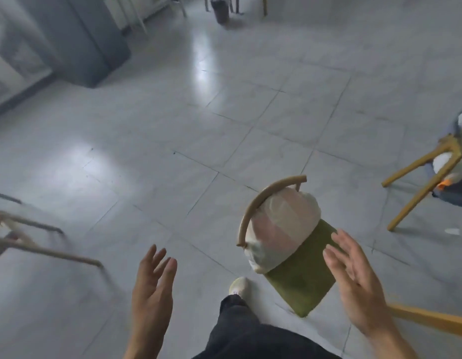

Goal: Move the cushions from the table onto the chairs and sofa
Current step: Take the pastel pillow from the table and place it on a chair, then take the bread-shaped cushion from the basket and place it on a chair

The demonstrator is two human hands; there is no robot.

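Observation:
A pale pink and white cushion (279, 230) leans against the curved backrest of a chair with a green seat (300, 278), just right of centre. My right hand (354, 278) hovers open over the seat's right side, fingers spread, apart from the cushion. My left hand (153, 288) is open too, held over bare floor to the chair's left. At the right edge stands another chair with yellow legs (427, 174), a white cushion (446, 167) resting on it. No table or sofa is in view.
Grey tiled floor fills the middle. Pale chair legs (35, 244) stick in from the left edge. A grey cabinet (87, 40) stands far left, a dark bin (220, 9) at the top. My dark trouser leg and shoe (239, 287) are beside the green chair.

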